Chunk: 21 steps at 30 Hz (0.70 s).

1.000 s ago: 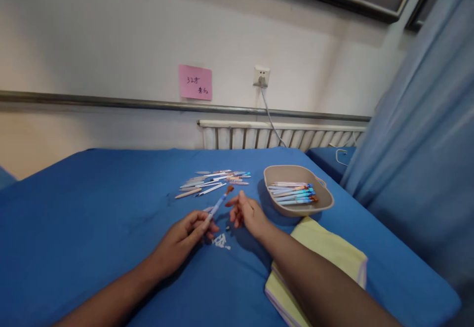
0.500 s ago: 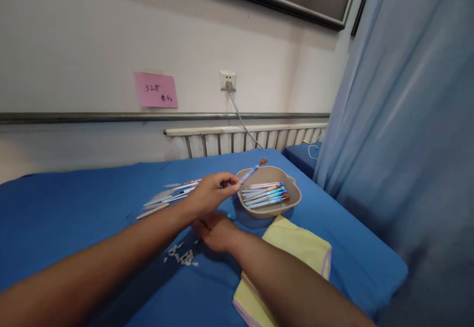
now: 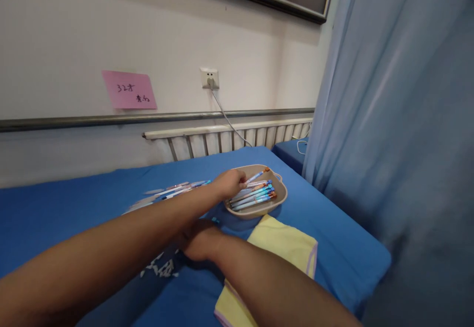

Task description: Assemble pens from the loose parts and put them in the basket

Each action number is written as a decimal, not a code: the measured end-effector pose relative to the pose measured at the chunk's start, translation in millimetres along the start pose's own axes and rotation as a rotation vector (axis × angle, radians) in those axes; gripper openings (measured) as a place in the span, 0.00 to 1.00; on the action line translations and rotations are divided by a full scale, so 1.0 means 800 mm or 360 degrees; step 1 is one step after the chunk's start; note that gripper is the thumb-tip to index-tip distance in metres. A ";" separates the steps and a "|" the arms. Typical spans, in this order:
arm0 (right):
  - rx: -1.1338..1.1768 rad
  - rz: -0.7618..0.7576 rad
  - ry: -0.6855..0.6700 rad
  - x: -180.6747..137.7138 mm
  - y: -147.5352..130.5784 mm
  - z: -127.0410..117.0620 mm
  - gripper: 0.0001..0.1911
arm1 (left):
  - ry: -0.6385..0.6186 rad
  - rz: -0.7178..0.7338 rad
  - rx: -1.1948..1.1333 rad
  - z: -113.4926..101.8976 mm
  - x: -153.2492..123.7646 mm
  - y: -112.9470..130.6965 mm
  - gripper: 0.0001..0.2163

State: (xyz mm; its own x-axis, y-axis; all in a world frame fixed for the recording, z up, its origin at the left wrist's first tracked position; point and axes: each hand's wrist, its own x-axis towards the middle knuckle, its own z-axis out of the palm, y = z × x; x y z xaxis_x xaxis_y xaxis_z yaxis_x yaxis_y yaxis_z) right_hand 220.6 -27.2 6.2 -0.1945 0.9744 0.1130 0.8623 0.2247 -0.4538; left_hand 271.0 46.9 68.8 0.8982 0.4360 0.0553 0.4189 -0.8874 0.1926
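My left hand [image 3: 232,183] pinches a slim blue-and-white pen [image 3: 257,175] with a brown end, over the left side of a beige basin [image 3: 282,199]. Several pens [image 3: 254,199] with blue, teal and brown ends lie side by side in that basin. Below, my right hand [image 3: 200,240] rests low over the bed, its fingers hidden behind my left forearm. Just past it shows a small teal piece [image 3: 215,221]; what it belongs to is hidden. Small whitish pieces [image 3: 165,269] are scattered to the left of the right hand.
More pens [image 3: 181,188] lie on the blue sheet [image 3: 92,193], partly behind my left forearm. A folded yellow cloth [image 3: 283,243] sits below the basin, partly under my right forearm. A blue curtain [image 3: 388,119] hangs at right; a rail [image 3: 222,129] runs along the back.
My left hand has lowered the pen into the basin, above the others there. The view has shifted, moving the scene leftward. My right hand stays low beside the small pieces.
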 end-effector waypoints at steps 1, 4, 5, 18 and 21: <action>0.0000 0.0008 -0.0016 0.000 0.000 0.000 0.21 | -0.0011 0.0004 0.0034 0.004 0.003 0.000 0.08; 0.0033 -0.0019 -0.0018 0.002 0.002 0.002 0.20 | -0.0045 0.0029 0.0130 0.014 0.005 0.004 0.09; 0.0040 -0.0060 -0.0007 0.003 0.003 0.003 0.19 | -0.0060 0.0038 0.0158 0.016 0.004 0.006 0.09; -0.0027 -0.0326 0.0070 0.007 0.010 0.010 0.23 | -0.0204 0.0008 0.0375 0.029 0.000 0.037 0.10; -0.0063 -0.0295 0.0099 0.004 0.007 0.004 0.24 | -0.0199 0.0006 0.0407 0.030 0.000 0.039 0.10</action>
State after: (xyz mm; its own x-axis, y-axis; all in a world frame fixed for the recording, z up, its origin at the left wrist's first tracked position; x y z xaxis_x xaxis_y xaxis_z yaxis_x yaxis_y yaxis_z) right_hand 223.2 -22.7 0.9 -0.3235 0.9136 0.2463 0.8322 0.3986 -0.3854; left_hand 287.4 15.4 51.6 0.9026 0.4248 -0.0688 0.4212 -0.9049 -0.0619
